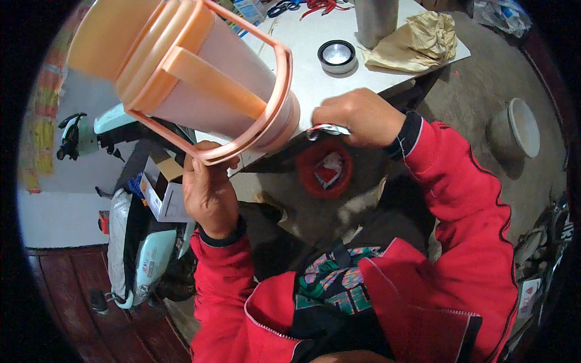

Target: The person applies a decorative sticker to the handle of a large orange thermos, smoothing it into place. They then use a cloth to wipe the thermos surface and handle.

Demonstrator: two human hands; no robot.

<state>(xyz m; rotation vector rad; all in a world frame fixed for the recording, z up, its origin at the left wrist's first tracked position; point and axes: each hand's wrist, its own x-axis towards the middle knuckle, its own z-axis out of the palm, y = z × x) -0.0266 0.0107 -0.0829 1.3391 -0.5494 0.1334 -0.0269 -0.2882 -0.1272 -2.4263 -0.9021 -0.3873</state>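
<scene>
A peach-coloured plastic jug (227,81), which looks like a vacuum flask casing, leans tilted at the upper left, over the table's edge. My left hand (211,190) grips the lower part of its looped carrying handle (247,152). In my right hand (361,119), closed in a fist, is a small shiny metal tool (329,130); its exact kind is hard to tell. That hand is just in front of the table edge, apart from the jug. Beyond it on the table sits a round metal cap with a black ring (337,55).
The white table (308,27) also bears a steel cylinder (376,22), crumpled brown paper or cloth (415,45) and red cords (321,6). Below is a red bin (302,165) with litter. A bucket (501,131) stands right; a scooter (154,254) carrying an open carton (170,202) stands left.
</scene>
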